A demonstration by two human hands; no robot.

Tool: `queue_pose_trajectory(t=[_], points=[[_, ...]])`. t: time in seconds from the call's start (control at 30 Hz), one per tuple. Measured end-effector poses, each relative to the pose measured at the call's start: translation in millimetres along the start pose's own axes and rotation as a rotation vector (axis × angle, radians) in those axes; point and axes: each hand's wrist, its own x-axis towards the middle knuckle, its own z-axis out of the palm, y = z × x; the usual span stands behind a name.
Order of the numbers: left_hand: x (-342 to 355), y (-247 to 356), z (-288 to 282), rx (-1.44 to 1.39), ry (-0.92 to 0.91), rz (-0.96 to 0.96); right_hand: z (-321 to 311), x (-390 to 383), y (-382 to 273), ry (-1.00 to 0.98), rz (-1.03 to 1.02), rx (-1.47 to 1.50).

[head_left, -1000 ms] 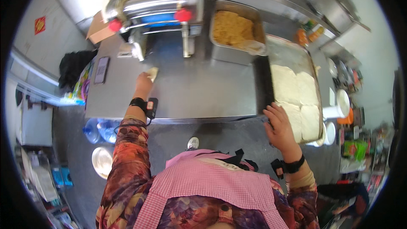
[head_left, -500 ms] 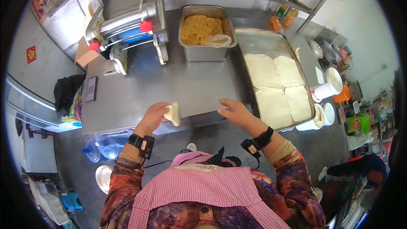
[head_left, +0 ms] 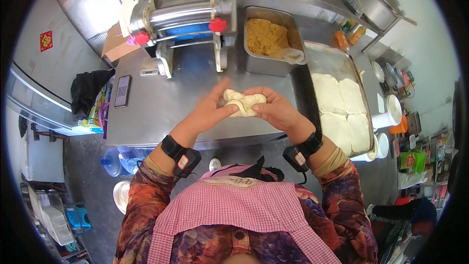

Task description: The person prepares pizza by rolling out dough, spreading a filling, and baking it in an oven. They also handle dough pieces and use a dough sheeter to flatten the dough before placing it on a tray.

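Observation:
A lump of pale, folded dough [head_left: 245, 103] is held above the steel table [head_left: 146, 126], between my two hands. My left hand [head_left: 213, 109] presses its thumb onto the left side of the dough; its other fingers are blurred behind. My right hand [head_left: 276, 108] grips the right end between thumb and fingers. To the right lies a baking tray [head_left: 311, 57] with several flat squares of dough [head_left: 326, 94] on it. A steel tub [head_left: 267, 65] of yellow-brown filling [head_left: 264, 36] stands at the table's back, with a translucent scraper-like piece at its front corner.
A dough-rolling machine [head_left: 183, 19] with red knobs stands at the back left. Near the left edge lie a phone [head_left: 122, 91] and a small scale [head_left: 149, 66]. White buckets [head_left: 391, 110] stand beyond the tray. A person's dark-clothed leg [head_left: 403, 211] shows at the lower right.
My right hand has come to the dough and both hands now grip it. The dough was in my left hand alone. The view has shifted, so the table appears further right.

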Motion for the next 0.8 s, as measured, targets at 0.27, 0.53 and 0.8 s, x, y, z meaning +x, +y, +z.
queue_pose_trajectory(t=[0.27,0.53,0.8], points=[[19.6,-13.3,-69.6,0.108,0.051,-0.175,43.3,85.2,1.6,0.243,0.089,-0.619],[44.6,-5.0,-119.6,-0.440,-0.029,-0.191,34.3,127.7,-12.2,0.132,0.162,0.084],[71.0,19.5,-118.7,0.049,0.115,0.070,42.3,160.8,-34.2,0.149,0.055,-0.522]])
